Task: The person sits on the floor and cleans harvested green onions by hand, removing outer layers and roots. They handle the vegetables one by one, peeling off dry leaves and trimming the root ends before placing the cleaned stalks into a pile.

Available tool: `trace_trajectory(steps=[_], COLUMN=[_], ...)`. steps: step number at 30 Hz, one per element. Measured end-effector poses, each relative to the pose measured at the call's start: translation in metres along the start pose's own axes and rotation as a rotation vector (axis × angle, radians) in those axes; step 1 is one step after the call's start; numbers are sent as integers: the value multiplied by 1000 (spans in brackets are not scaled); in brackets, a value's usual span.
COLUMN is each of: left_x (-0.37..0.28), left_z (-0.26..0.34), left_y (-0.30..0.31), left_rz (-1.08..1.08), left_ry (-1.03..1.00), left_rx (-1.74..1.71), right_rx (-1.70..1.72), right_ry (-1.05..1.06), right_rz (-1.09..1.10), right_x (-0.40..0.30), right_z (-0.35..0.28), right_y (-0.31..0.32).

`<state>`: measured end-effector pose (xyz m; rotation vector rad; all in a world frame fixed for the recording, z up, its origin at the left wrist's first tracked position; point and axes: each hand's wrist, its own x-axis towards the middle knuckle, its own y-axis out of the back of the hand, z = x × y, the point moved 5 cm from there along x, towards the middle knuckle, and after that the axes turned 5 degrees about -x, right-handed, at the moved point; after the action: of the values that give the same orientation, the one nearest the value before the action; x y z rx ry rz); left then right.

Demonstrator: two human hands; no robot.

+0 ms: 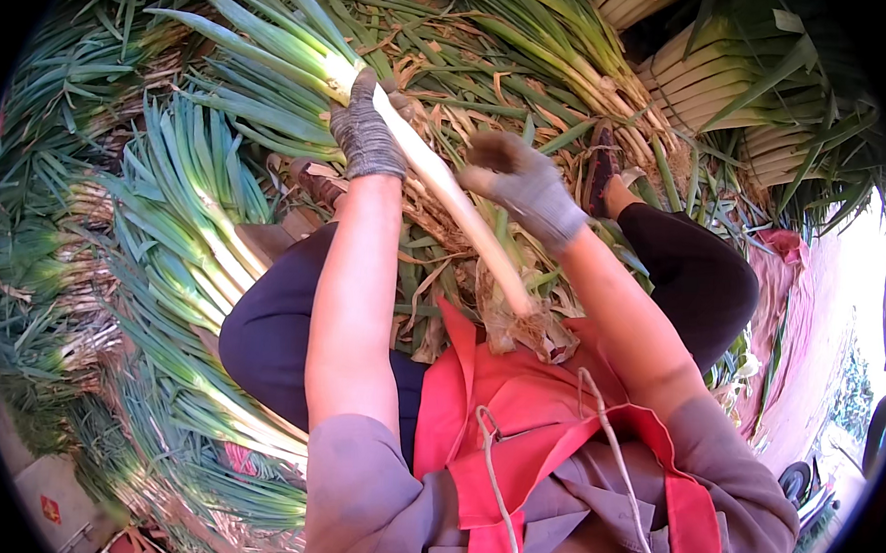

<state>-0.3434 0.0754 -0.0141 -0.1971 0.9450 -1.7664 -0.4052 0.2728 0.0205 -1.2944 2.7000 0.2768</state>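
Note:
My left hand (365, 133), in a grey knit glove, is closed around a Welsh onion (455, 194) just below its green leaves. Its long white stalk slants down to the right, and the rooted end hangs over my red apron (513, 378). To the right of the stalk is my right hand (529, 187), also gloved. Its fingers are curved and blurred by motion, with a gap to the thumb and nothing visible between them. Loose leaves and dry peelings (436, 118) cover the ground between my feet.
Cleaned onions (219, 242) lie beside my left knee. More onions with roots (632, 114) rest ahead of my right shoe (603, 168). Tied bundles with white stalks (705, 80) are stacked at the upper right. Piles of green onions (48, 211) line the far left.

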Motion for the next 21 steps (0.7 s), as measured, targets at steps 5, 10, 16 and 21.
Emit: trace_trajectory(steps=[5,10,16,21], left_x=[-16,21,64,29], left_z=[-3,12,42,17], left_y=[-7,37,53,33], left_rz=[54,67,-104,-227], left_ry=[-16,-82,56,107], left_rx=[78,37,-213,-293], right_rx=[96,403,-971,-282], right_ry=[-177,-145,-174,-349], right_rz=[-125,-256,-682,-263], right_x=[33,-49,-142,-83], right_z=[20,-28,88,19], right_y=[-28,-12,60,4])
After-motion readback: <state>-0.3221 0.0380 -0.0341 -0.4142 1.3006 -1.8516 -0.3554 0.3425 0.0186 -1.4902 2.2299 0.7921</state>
